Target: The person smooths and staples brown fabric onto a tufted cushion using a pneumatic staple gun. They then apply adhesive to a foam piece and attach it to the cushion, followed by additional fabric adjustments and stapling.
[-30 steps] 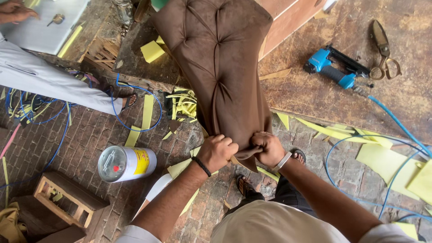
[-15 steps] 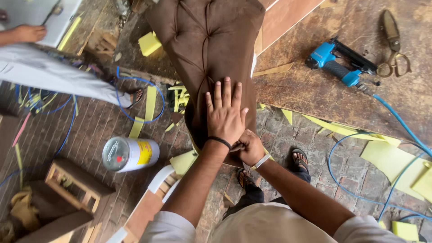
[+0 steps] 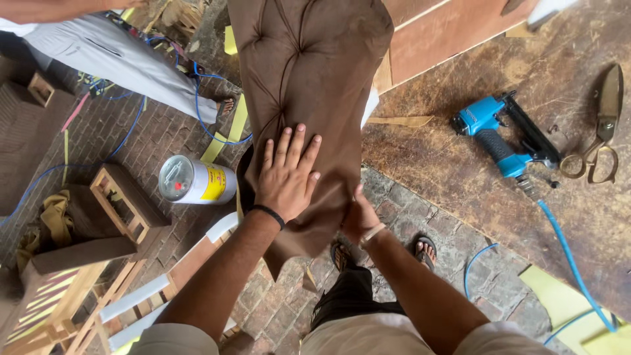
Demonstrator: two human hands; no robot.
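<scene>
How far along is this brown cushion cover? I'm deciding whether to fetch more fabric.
Done: the brown tufted panel is already buttoned and pleated. In hand: left hand presses it flat while right hand grips its lower edge. Left: blue staple gun and shears lie untouched.

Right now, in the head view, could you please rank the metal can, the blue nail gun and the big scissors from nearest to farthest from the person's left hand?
Measured from the left hand, flat on the brown tufted cushion:
1. Metal can, just to its left on the brick floor.
2. Blue nail gun, to the right on the worn board.
3. Big scissors, farthest right, near the frame edge.
</scene>
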